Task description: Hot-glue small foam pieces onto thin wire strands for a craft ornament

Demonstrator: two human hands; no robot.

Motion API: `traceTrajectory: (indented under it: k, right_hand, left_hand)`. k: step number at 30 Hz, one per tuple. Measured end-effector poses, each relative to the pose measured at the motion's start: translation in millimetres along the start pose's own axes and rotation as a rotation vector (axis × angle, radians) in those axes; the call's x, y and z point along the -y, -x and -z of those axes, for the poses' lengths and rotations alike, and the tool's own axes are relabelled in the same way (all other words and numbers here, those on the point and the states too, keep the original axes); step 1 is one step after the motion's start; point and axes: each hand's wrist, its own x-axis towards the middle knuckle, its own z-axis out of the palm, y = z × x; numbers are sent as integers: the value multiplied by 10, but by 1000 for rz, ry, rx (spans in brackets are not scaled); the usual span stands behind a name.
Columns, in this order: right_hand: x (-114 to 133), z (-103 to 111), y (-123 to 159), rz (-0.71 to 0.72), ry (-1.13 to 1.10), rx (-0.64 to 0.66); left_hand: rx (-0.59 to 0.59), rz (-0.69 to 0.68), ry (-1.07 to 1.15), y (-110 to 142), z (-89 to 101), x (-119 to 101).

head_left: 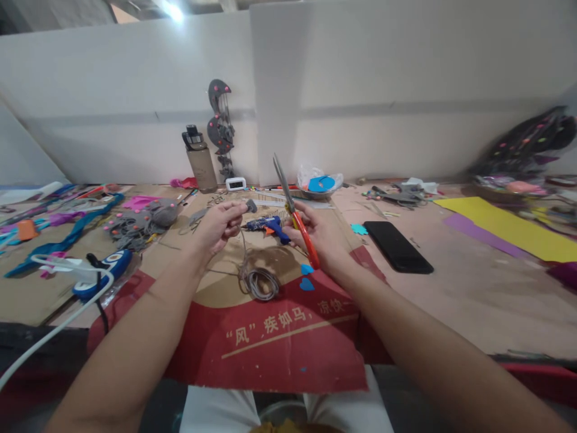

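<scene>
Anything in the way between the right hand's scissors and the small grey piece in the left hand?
Nothing visible stands between the scissors and the small grey piece pinched in the left hand. The blue glue gun lies lower down, on the work surface.

My pink table [455, 300], big red and tan cardboard [293, 349] on it, black phone [398, 246], yellow sheet [518, 225] over purple sheet [487, 236], brown bottle [202, 165] near the wall.

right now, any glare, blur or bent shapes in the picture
Head view: the light glares at top left, a soft shadow lies by the coil; head view: forearms look stretched toward the lower corners, the dark piece at far right is blurred.
</scene>
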Motion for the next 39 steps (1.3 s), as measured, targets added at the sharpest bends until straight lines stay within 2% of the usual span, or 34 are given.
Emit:
traceTrajectory:
  k: [4,10,16,19,24,27,30,33,39]
  right_hand:
    - [-10,-163,-31,18,-278,-30]
    - [16,-179,-15,47,-233,-55]
    - [46,-153,35,9,-266,0]
    - [62,-155,39,-5,-243,-44]
    - [68,-144,28,-44,-226,-111]
    - [58,-140,22,-72,-203,-148]
    - [43,-133,16,-82,-160,-176]
    - [37,-128,17,-92,-137,-184]
    - [32,-153,31,-123,-217,-137]
  left_hand:
    - [96,59,-31,56,-190,80]
    - [173,112,-62,89,-322,170]
    - [165,107,-49,98,-333,175]
    - [150,56,-125,102,-344,176]
    - [86,-189,-582,115,-352,178]
    - [61,-310,-724,137,-351,168]
    - [59,-368,-851,157,-350,155]
    - [56,-362,-857,165,-356,148]
    - [23,-274,-653,146,-370,177]
